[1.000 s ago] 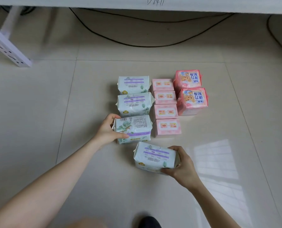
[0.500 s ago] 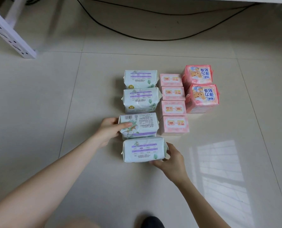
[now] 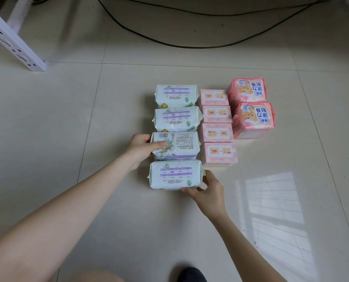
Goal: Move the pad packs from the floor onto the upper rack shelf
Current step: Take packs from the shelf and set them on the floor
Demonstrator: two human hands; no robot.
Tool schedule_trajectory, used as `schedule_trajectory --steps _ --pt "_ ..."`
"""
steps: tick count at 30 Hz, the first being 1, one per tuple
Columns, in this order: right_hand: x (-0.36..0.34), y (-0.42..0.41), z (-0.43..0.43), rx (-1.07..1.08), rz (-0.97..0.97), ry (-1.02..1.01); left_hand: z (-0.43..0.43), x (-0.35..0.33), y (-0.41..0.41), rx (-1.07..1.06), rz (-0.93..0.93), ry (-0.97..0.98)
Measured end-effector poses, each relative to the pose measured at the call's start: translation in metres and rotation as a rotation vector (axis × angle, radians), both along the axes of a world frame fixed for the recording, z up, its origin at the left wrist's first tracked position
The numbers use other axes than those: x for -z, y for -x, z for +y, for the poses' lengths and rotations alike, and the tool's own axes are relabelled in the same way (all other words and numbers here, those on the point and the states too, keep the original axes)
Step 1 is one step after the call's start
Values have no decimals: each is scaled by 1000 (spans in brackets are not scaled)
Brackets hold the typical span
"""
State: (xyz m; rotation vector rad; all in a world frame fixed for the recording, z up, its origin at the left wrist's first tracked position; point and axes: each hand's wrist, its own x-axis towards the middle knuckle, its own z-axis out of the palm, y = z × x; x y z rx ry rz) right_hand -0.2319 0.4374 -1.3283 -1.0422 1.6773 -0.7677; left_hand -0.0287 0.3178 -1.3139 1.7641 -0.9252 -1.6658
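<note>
A black cable (image 3: 198,47) sagged in a long curve at the far edge of view. Much nearer than the cable and to its right lay a bright window reflection (image 3: 275,210); a dark shoe (image 3: 192,274) showed nearest, below the cable's middle

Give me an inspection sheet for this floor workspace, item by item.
Surface: pale tiled floor, window reflection at right.
Job's things: four green pad packs, four light pink packs, two darker pink packs, in three columns on the floor.
Clutter: nothing seen.
Grippers: left hand grips barcode-up green pack; right hand pinches nearest green pack.
Cables: black cable loops across the floor behind.
Surroundings: white perforated rack leg far left; dark shoe below.
</note>
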Motion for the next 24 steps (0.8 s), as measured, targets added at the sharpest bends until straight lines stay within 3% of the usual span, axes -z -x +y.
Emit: schedule_trajectory --steps 12,24 --pt "-4 2 3 -64 145 -36 9 0 -6 136 -159 141" --pt "-89 12 24 -415 651 -136 56 -59 -39 602 -812 260"
